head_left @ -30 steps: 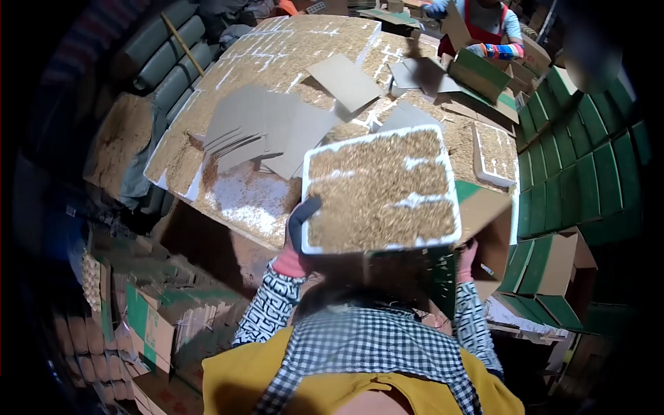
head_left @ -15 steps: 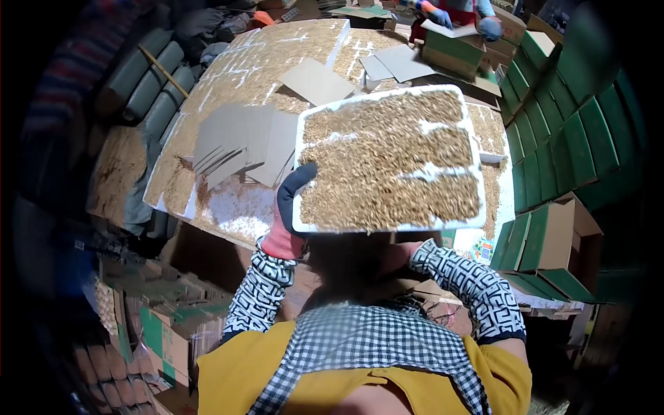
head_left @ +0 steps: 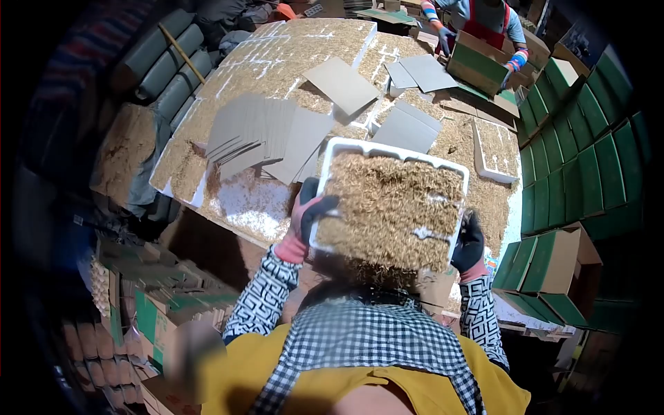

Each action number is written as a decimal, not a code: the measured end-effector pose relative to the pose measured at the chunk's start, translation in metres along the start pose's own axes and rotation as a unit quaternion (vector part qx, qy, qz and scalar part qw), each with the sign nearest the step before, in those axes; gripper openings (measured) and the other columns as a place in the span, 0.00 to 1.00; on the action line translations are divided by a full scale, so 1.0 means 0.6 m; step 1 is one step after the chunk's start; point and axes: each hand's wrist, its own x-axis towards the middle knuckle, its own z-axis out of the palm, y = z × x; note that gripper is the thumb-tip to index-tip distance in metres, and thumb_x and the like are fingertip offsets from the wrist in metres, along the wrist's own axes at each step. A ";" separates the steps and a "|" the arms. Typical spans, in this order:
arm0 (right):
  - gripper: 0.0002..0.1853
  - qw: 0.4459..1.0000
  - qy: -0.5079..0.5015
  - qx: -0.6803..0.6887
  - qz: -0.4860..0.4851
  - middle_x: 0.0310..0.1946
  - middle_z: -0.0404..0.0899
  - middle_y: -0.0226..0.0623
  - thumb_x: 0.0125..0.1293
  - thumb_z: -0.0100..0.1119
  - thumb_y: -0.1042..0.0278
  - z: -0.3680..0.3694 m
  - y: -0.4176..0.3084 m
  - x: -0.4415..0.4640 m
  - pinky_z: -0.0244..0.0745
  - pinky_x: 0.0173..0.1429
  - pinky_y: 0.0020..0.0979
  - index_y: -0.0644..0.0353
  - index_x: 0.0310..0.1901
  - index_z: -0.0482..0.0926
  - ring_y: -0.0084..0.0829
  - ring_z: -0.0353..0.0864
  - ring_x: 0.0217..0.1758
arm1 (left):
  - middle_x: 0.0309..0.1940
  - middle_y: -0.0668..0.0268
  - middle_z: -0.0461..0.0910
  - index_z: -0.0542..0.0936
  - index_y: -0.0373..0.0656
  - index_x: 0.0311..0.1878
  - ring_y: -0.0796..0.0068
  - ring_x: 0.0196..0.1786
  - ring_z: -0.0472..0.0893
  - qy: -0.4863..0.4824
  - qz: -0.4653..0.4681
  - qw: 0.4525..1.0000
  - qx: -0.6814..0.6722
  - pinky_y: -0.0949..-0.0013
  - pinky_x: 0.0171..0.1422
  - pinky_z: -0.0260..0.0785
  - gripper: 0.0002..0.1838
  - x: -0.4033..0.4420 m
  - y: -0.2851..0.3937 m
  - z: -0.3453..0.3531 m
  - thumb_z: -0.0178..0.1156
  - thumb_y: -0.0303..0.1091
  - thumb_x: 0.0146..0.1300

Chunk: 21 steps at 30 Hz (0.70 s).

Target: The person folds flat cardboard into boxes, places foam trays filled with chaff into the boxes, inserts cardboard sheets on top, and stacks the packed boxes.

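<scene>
Tray: full of husks, raised over the tabletop's near edge
Left hand: clamped on the left rim, thumb on top
Right hand: clamped on the right rim
Open room: husk-dusted patch between cardboard sheets and near edge
Right edge: second tray, green boxes beyond
</scene>
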 end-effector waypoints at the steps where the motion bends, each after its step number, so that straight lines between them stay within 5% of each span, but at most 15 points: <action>1: 0.19 0.913 0.016 0.345 0.219 0.49 0.79 0.37 0.71 0.50 0.62 0.090 -0.103 0.009 0.76 0.54 0.34 0.62 0.59 0.73 0.33 0.78 0.51 | 0.38 0.60 0.76 0.71 0.38 0.49 0.70 0.36 0.81 -0.004 -0.027 0.999 -0.025 0.69 0.38 0.80 0.17 0.018 0.005 0.009 0.64 0.29 0.60; 2: 0.21 0.867 -0.127 0.434 0.210 0.50 0.79 0.37 0.71 0.52 0.63 0.043 -0.052 0.025 0.76 0.55 0.36 0.62 0.61 0.70 0.34 0.78 0.52 | 0.38 0.62 0.76 0.71 0.39 0.47 0.70 0.38 0.81 -0.026 0.062 0.989 0.131 0.68 0.40 0.80 0.15 0.027 0.016 0.018 0.64 0.30 0.61; 3: 0.22 0.951 -0.041 0.248 0.178 0.52 0.78 0.37 0.69 0.54 0.63 0.046 -0.042 0.030 0.77 0.55 0.37 0.62 0.62 0.70 0.33 0.79 0.53 | 0.39 0.62 0.76 0.72 0.39 0.48 0.69 0.39 0.80 -0.057 0.132 0.951 0.273 0.68 0.43 0.78 0.14 0.046 0.011 0.006 0.62 0.29 0.62; 5: 0.21 0.991 0.033 -0.026 0.130 0.54 0.78 0.38 0.66 0.58 0.65 0.076 -0.029 0.052 0.76 0.57 0.33 0.63 0.59 0.74 0.32 0.80 0.53 | 0.41 0.63 0.76 0.74 0.38 0.49 0.68 0.42 0.79 -0.051 0.294 0.791 0.534 0.67 0.48 0.76 0.12 0.082 0.001 -0.018 0.59 0.28 0.63; 7: 0.22 0.988 0.079 -0.063 0.113 0.57 0.76 0.41 0.64 0.60 0.67 0.094 -0.029 0.073 0.72 0.62 0.33 0.65 0.59 0.74 0.32 0.77 0.58 | 0.46 0.59 0.76 0.75 0.36 0.52 0.67 0.46 0.79 -0.012 0.172 0.952 0.253 0.67 0.51 0.74 0.14 0.117 0.005 -0.020 0.57 0.28 0.64; 8: 0.28 0.984 0.103 -0.075 0.122 0.59 0.75 0.44 0.59 0.64 0.68 0.084 -0.027 0.090 0.67 0.68 0.35 0.67 0.61 0.72 0.34 0.73 0.63 | 0.51 0.54 0.76 0.75 0.35 0.52 0.62 0.52 0.78 0.001 0.230 0.883 0.410 0.64 0.55 0.72 0.15 0.102 0.004 -0.026 0.57 0.29 0.62; 9: 0.31 0.927 -0.063 -0.361 -0.083 0.61 0.73 0.46 0.57 0.66 0.68 0.055 -0.019 0.080 0.63 0.71 0.35 0.67 0.63 0.70 0.34 0.70 0.66 | 0.57 0.49 0.72 0.75 0.36 0.55 0.53 0.60 0.73 0.009 0.337 0.782 0.524 0.60 0.63 0.68 0.19 0.123 -0.016 -0.042 0.59 0.31 0.60; 10: 0.33 0.950 -0.029 -0.309 -0.042 0.62 0.72 0.46 0.56 0.66 0.67 0.062 -0.018 0.085 0.62 0.71 0.34 0.68 0.63 0.70 0.35 0.69 0.67 | 0.61 0.47 0.68 0.74 0.38 0.58 0.50 0.63 0.69 0.023 0.346 0.769 0.536 0.58 0.67 0.63 0.22 0.145 -0.043 -0.058 0.59 0.32 0.60; 12: 0.33 0.886 -0.086 -0.430 -0.152 0.65 0.69 0.42 0.58 0.59 0.68 0.070 -0.046 0.074 0.57 0.74 0.34 0.65 0.67 0.67 0.34 0.64 0.71 | 0.69 0.48 0.59 0.69 0.39 0.64 0.49 0.71 0.59 0.086 0.332 0.729 0.592 0.55 0.75 0.50 0.28 0.168 -0.057 -0.044 0.60 0.32 0.58; 13: 0.29 0.944 -0.005 -0.321 -0.075 0.64 0.70 0.41 0.62 0.57 0.66 0.084 -0.071 0.082 0.59 0.73 0.33 0.66 0.65 0.68 0.32 0.66 0.69 | 0.70 0.50 0.58 0.68 0.41 0.65 0.49 0.72 0.57 0.175 0.278 0.680 0.655 0.53 0.76 0.46 0.30 0.180 -0.060 -0.034 0.61 0.33 0.59; 15: 0.24 0.981 0.156 -0.078 0.086 0.61 0.74 0.40 0.70 0.52 0.63 0.111 -0.100 0.103 0.63 0.69 0.30 0.69 0.63 0.70 0.29 0.70 0.66 | 0.66 0.50 0.65 0.69 0.41 0.64 0.51 0.68 0.64 0.211 0.186 0.725 0.629 0.57 0.73 0.53 0.27 0.222 -0.074 -0.035 0.60 0.35 0.62; 16: 0.23 0.976 0.125 -0.178 0.016 0.58 0.76 0.41 0.68 0.54 0.66 0.053 -0.096 0.112 0.64 0.68 0.31 0.68 0.62 0.72 0.31 0.73 0.63 | 0.58 0.53 0.73 0.70 0.40 0.63 0.59 0.61 0.71 0.111 0.152 0.892 0.412 0.64 0.69 0.60 0.24 0.257 -0.097 -0.075 0.58 0.36 0.65; 17: 0.22 0.955 0.091 -0.276 -0.055 0.55 0.78 0.42 0.67 0.56 0.68 -0.006 -0.094 0.117 0.66 0.67 0.32 0.66 0.61 0.74 0.33 0.76 0.60 | 0.52 0.57 0.78 0.72 0.38 0.61 0.67 0.56 0.75 0.046 0.078 0.963 0.255 0.70 0.65 0.63 0.20 0.264 -0.097 -0.079 0.55 0.33 0.68; 19: 0.19 0.914 0.016 -0.390 -0.109 0.52 0.79 0.39 0.66 0.54 0.71 0.053 -0.181 0.097 0.69 0.63 0.32 0.68 0.57 0.76 0.32 0.79 0.55 | 0.54 0.61 0.77 0.73 0.37 0.59 0.71 0.56 0.74 0.053 0.151 0.934 0.321 0.71 0.65 0.62 0.17 0.275 -0.116 -0.095 0.51 0.30 0.69; 21: 0.21 0.965 0.041 -0.258 -0.012 0.51 0.79 0.38 0.62 0.55 0.75 0.107 -0.222 0.095 0.70 0.63 0.32 0.70 0.57 0.74 0.32 0.79 0.54 | 0.53 0.61 0.77 0.74 0.37 0.59 0.70 0.56 0.74 0.119 0.159 0.930 0.310 0.71 0.66 0.61 0.17 0.245 -0.134 -0.078 0.49 0.27 0.69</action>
